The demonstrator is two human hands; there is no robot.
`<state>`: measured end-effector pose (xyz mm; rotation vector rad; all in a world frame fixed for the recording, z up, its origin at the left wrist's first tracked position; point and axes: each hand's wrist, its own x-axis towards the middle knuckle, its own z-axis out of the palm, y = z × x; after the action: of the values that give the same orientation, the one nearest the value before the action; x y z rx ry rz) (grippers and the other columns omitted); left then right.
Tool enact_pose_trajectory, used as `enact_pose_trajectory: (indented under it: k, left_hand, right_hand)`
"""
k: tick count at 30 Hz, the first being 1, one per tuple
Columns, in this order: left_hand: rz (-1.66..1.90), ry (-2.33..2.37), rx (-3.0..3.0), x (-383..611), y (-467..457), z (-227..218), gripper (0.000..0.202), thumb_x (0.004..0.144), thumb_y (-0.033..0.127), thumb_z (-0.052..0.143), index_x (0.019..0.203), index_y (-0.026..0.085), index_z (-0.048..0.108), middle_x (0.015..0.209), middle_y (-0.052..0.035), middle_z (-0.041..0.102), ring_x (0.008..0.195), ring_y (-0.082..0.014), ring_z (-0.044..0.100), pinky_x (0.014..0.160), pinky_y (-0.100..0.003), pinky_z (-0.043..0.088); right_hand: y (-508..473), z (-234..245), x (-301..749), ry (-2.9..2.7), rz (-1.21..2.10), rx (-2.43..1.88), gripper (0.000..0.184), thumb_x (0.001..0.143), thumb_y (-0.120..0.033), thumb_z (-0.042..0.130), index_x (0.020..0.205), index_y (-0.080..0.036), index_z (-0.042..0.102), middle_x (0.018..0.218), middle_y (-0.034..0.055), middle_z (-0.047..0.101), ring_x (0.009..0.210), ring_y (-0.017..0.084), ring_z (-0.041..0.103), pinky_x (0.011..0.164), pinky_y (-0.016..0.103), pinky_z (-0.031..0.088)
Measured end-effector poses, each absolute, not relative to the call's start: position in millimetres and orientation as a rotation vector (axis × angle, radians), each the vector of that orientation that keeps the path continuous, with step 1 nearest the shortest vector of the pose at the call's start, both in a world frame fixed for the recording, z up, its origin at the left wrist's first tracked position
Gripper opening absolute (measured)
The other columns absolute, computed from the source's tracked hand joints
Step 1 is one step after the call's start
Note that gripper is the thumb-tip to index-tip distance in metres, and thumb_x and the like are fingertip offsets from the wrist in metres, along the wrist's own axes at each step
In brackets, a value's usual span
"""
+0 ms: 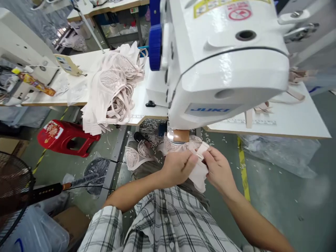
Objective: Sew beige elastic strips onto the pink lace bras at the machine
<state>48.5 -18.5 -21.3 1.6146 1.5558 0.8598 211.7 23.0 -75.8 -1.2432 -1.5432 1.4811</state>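
Below the head of a white sewing machine (231, 77), both of my hands grip a pale pink bra (198, 175). My left hand (177, 168) is closed on its band, the thumb and fingers pressed together. To the right, my right hand (217, 168) pinches the band's end near a small whitish strip. Part of the lace hangs behind my fingers, under the machine's metal and brown needle-area cover (180, 136). Another lace bra (136, 155) lies over my lap at the left.
A heap of pale pink bras (112, 87) covers the table left of the machine. Fabric strips (262, 106) lie on the right tabletop (296, 119). A red stool (65, 138) and a fan (15, 189) stand at the left. Plastic bags (283, 154) hang under the right table edge.
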Motion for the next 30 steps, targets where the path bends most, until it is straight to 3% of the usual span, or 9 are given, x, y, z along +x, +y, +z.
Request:
enact_pose_trajectory:
  k: [2,5,7,10,15,22,30]
  left_hand:
    - [0.932,1.577,1.477,49.8,-14.9,-16.1,0.042,0.105,0.043,0.031,0.069,0.024,0.038,0.062,0.0001,0.050,0.057,-0.0149,0.047,0.053,-0.030,0.036]
    - [0.965,1.658,1.409,40.1,-11.1,-17.1,0.039,0.104,0.043,0.038,0.076,0.021,0.053,0.062,0.0013,0.054,0.058,-0.0135,0.049,0.055,-0.027,0.036]
    - [0.941,1.786,1.489,29.5,-9.0,-21.3,0.029,0.101,0.042,0.049,0.096,0.019,0.066,0.062,0.0026,0.060,0.057,-0.0129,0.053,0.058,-0.025,0.037]
    - [0.825,1.931,1.823,15.4,-6.1,-26.5,0.030,0.100,0.038,0.053,0.117,0.020,0.071,0.072,-0.0005,0.072,0.064,-0.0139,0.062,0.063,-0.025,0.040]
    - [0.643,2.052,2.198,4.6,0.8,-26.7,0.037,0.104,0.035,0.045,0.117,0.023,0.078,0.069,-0.0028,0.074,0.059,-0.0143,0.061,0.057,-0.027,0.032]
    - [0.615,2.106,2.210,-0.5,9.5,-25.4,0.034,0.103,0.034,0.048,0.115,0.024,0.079,0.071,-0.0016,0.077,0.058,-0.0130,0.061,0.054,-0.027,0.030]
    - [0.606,2.097,2.194,-0.3,13.0,-24.1,0.034,0.102,0.035,0.049,0.111,0.024,0.080,0.065,-0.0024,0.074,0.057,-0.0136,0.061,0.055,-0.027,0.031]
  right_hand:
    - [32.3,-58.9,204.6,-1.446,1.455,-1.297,0.029,0.093,-0.049,0.062,0.087,-0.021,0.064,0.070,0.0007,0.065,0.062,0.016,0.062,0.056,0.025,0.048]
    - [57.6,-40.7,191.6,-1.455,1.440,-1.217,0.022,0.088,-0.042,0.067,0.089,-0.020,0.065,0.070,-0.0008,0.067,0.062,0.014,0.062,0.060,0.025,0.049]
    - [77.6,-38.5,185.3,-1.505,1.407,-1.197,0.020,0.087,-0.039,0.067,0.090,-0.020,0.063,0.069,-0.0020,0.066,0.063,0.014,0.062,0.062,0.025,0.048]
    - [101.8,-43.3,179.7,-1.603,1.345,-1.205,0.018,0.086,-0.037,0.066,0.091,-0.020,0.061,0.067,-0.0037,0.063,0.064,0.013,0.060,0.063,0.025,0.045]
    - [124.7,-44.9,170.7,-1.805,1.242,-1.134,0.013,0.087,-0.032,0.062,0.091,-0.019,0.063,0.064,-0.0039,0.061,0.062,0.014,0.055,0.064,0.027,0.043]
    - [141.7,-41.4,160.9,-1.898,1.186,-1.083,0.010,0.087,-0.026,0.060,0.093,-0.020,0.065,0.068,-0.0009,0.062,0.084,0.023,0.064,0.086,0.037,0.052]
    - [145.9,-40.3,158.5,-1.929,1.183,-1.086,0.008,0.088,-0.029,0.060,0.090,-0.022,0.063,0.065,-0.0018,0.060,0.076,0.023,0.065,0.084,0.038,0.055]
